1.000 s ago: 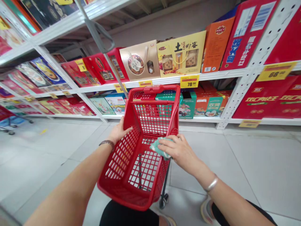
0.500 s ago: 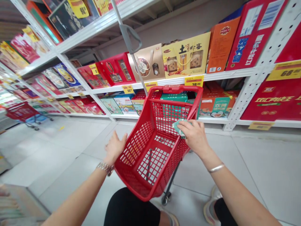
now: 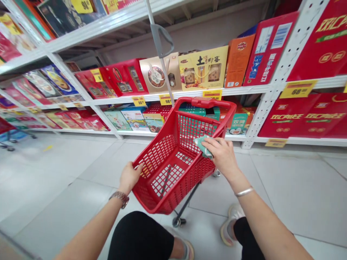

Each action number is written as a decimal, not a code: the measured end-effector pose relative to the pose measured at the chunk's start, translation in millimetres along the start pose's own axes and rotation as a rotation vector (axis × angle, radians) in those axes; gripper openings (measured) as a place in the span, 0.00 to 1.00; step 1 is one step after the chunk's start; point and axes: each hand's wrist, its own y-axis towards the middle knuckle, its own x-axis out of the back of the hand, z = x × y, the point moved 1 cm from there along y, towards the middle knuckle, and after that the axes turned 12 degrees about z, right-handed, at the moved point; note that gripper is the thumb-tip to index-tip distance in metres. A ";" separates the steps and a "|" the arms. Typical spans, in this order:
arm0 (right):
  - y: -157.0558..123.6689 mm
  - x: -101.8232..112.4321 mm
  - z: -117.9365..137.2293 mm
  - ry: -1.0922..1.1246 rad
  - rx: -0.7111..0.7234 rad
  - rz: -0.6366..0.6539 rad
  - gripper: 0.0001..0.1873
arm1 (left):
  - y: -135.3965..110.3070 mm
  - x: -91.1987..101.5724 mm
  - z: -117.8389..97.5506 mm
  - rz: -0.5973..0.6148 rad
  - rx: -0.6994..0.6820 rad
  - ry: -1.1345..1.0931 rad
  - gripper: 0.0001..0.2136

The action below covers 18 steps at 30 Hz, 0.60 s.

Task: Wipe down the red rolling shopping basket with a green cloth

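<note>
While left hand (image 3: 130, 177) clasps near rim of cart (image 3: 187, 184), head view | right fingers closed on cloth (image 3: 203, 148), cloth against side rim, just left of them | cart between both hands, long axis slanting from left fingers away rightward | right hand (image 3: 222, 156) nearer handle (image 3: 202, 102)

White shelving (image 3: 282, 72), pale tiled floor (image 3: 81, 159)

The basket (image 3: 187, 177) is red, gridded with holes; the cloth (image 3: 202, 146) is green and white. The far shelves (image 3: 244, 89) are white, the floor (image 3: 67, 202) pale grey.
</note>
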 end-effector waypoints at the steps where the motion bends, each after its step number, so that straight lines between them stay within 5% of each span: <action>1: -1.5 2.9 -6.7 -0.024 -0.029 -0.010 0.22 | 3.3 1.2 -2.6 0.003 -0.009 0.003 0.22; 5: -7.0 23.0 -33.1 -0.123 -0.205 -0.107 0.21 | 17.5 3.7 -13.7 0.010 -0.062 -0.014 0.23; 8: -10.7 40.1 -27.6 -0.114 -0.248 -0.218 0.21 | 27.7 4.7 -23.0 0.012 -0.082 -0.013 0.25; 11: -13.8 41.1 17.3 -0.047 -0.083 -0.198 0.21 | 35.9 4.4 -32.1 0.027 -0.089 0.015 0.25; 15: -23.3 13.5 104.1 -0.010 0.324 -0.005 0.15 | 42.7 0.7 -42.9 0.012 -0.115 0.034 0.25; 18: -31.3 -4.2 142.2 -0.009 0.430 0.074 0.14 | 45.1 -3.2 -50.0 -0.003 -0.148 0.041 0.25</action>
